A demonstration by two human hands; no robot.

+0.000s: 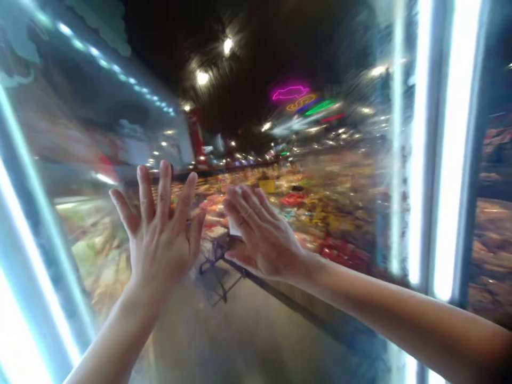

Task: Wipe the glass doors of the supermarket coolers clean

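Right fingers [248, 207] before white item [234, 229]; contact unclear.

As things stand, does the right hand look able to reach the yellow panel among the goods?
Probably not from here. The right hand is open and outstretched, but the yellow panel appears well beyond it, with blurred displayed goods before it. Distance seems the main obstacle.

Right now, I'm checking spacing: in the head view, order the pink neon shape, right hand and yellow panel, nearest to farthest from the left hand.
1. Right hand, just right of the left hand.
2. Yellow panel, beyond both.
3. Pink neon shape, up high.
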